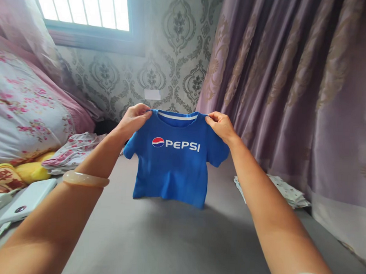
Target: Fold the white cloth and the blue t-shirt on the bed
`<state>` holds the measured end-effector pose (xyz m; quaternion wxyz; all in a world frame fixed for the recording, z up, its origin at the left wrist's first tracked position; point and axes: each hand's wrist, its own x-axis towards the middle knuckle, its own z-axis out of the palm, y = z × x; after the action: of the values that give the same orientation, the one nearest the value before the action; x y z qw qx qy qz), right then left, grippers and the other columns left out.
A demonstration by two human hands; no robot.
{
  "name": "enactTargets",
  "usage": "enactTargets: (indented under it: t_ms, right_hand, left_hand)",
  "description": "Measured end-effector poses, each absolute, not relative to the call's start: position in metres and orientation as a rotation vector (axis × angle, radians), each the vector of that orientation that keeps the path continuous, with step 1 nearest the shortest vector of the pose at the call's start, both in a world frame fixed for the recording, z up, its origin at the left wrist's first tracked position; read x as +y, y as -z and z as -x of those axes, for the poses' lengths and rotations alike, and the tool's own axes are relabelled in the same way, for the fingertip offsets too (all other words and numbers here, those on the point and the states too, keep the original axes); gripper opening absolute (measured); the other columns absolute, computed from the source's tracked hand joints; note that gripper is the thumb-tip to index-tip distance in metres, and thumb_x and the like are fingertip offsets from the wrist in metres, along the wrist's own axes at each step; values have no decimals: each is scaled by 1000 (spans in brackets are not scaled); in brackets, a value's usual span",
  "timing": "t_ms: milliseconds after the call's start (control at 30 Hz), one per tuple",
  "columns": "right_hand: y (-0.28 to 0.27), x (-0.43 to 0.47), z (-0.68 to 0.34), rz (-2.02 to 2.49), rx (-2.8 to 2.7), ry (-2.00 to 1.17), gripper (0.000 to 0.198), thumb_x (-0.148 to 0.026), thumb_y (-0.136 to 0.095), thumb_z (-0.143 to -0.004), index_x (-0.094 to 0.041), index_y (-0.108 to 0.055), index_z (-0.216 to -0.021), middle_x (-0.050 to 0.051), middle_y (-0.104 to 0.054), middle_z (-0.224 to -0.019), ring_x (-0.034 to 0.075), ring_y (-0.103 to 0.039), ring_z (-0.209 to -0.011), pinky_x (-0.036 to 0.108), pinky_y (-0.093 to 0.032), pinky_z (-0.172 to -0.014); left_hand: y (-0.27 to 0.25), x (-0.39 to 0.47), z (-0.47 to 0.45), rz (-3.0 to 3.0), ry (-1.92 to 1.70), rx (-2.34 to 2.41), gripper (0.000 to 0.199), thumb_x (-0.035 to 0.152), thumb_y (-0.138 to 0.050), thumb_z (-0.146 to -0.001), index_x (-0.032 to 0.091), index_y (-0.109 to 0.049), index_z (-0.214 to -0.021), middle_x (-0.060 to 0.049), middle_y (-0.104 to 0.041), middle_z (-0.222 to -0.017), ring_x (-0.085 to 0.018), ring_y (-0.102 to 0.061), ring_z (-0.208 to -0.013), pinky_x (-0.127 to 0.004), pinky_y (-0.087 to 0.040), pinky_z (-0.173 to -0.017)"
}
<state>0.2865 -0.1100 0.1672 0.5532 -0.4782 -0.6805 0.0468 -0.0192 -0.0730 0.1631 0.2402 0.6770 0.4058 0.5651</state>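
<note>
A smooth grey surface (164,250) spreads across the bottom of the frame. A mauve curtain (281,76) with gold motifs fills the upper right; a damask-papered wall (177,59) stands behind. White bedding (21,108) with pink flowers is heaped at left, below a bright barred window (82,3) at upper left. In the centre, a small blue T-shirt (172,169) hangs upright, front toward the viewer, printed with a round red, white and blue logo and "PEPSI". The person's left grip (135,117) and right grip (221,126) each pinch one shoulder, stretching the neckline between them. Folded white cloths (289,192) lie at right, a white device (29,200) at lower left. A pale bangle (85,179) circles the left forearm.
</note>
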Motion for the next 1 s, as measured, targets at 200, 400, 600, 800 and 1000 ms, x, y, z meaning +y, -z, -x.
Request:
enactTargets:
  t_ms: [200, 400, 600, 800, 1000]
  right_hand:
    - [-159, -110, -264, 1275, -1540, 319, 23, -32, -43, -89, -20, -62, -89, 5, -67, -84, 20, -61, -80, 32, -45, -75]
    - [-154, -131, -249, 1351, -1493, 667, 27, -31, -34, -95, -22, -59, -97, 9, -64, -101, 24, -58, -97, 33, -44, -78]
    - [-153, -164, -253, 1333, -1550, 847, 32, -39, -32, -98, -23, -60, -99, 8, -64, -101, 22, -57, -98, 31, -43, -77]
    - [-164, -222, -244, 1289, -1534, 889, 36, -44, -31, -98, -24, -62, -98, 7, -65, -98, 22, -58, -96, 31, -44, -75]
    - [-200, -251, -238, 1228, -1550, 868, 34, -45, -39, -95, -23, -64, -94, 8, -66, -94, 24, -60, -91, 34, -44, -73]
  left_hand:
    - [-150, -68, 8, -2001, -1783, 1330, 24, 37, -47, -85, 23, -61, -99, 0, -57, -78, -16, -54, -75, -29, -45, -73]
    - [-146, -92, 7, -2212, -2023, 1471, 20, 31, -45, -88, 23, -61, -97, -7, -54, -96, -22, -52, -99, -37, -40, -92]
    - [-145, -131, 28, -2504, -2048, 1443, 23, 33, -41, -92, 23, -60, -102, -8, -53, -106, -24, -49, -109, -44, -35, -98]
    - [-156, -186, 50, -2639, -2174, 1536, 27, 34, -40, -95, 22, -60, -108, -10, -52, -110, -25, -48, -111, -43, -34, -99]
    - [-193, -212, 61, -2688, -2251, 1536, 26, 36, -44, -95, 21, -62, -106, -9, -51, -110, -24, -48, -112, -42, -33, -101]
